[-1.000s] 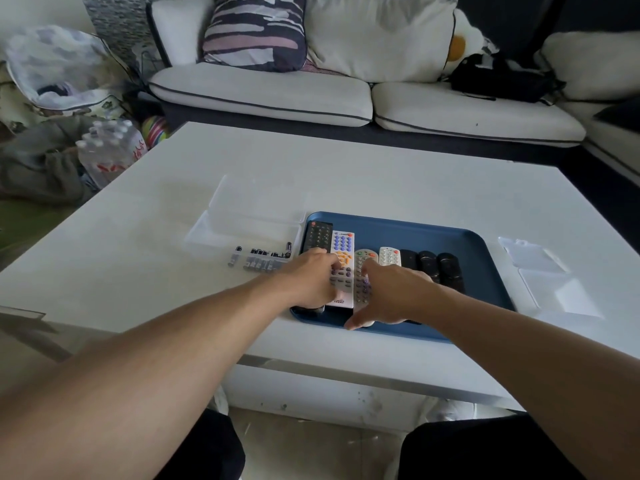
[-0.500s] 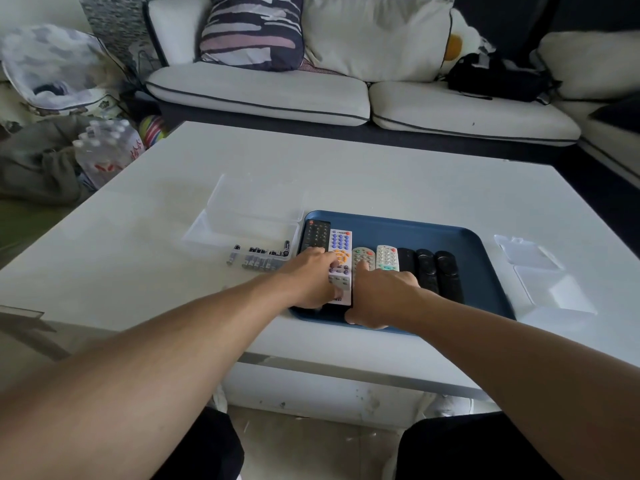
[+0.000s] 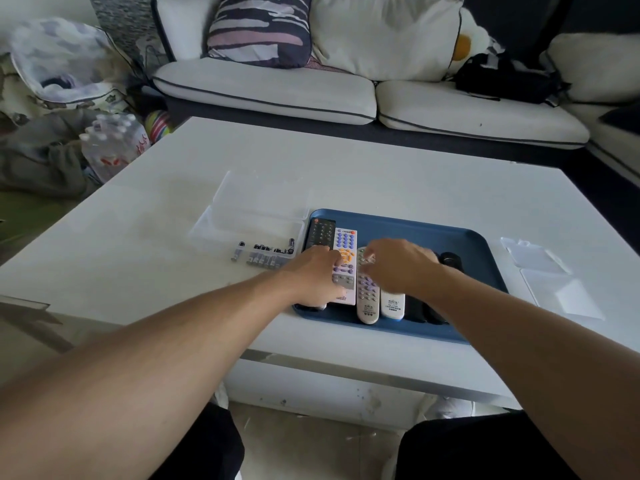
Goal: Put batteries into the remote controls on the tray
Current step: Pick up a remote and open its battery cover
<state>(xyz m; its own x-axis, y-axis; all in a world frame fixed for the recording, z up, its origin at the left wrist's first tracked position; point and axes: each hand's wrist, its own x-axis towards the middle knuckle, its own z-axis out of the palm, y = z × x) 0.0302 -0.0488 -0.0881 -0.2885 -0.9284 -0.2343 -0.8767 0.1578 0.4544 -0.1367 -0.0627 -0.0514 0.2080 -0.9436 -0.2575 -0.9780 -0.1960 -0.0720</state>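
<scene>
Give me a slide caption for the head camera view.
Both hands, left and right, reach over remotes on a blue tray, batteries alongside.

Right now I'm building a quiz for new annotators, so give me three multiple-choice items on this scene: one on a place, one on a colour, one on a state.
1. Where do the loose batteries lie?
A. on the sofa
B. on the table left of the tray
C. on the floor

2. What colour is the tray?
A. red
B. blue
C. yellow

3. How do the remotes lie?
A. buttons facing up
B. stacked in a pile
C. standing on end

Answers:
1 B: the batteries sit on the white table, just off the tray's left edge.
2 B: its rim and bare floor show blue.
3 A: the white remote with purple buttons and the grey remote show their keypads, side by side, under the left hand and right hand.
</scene>
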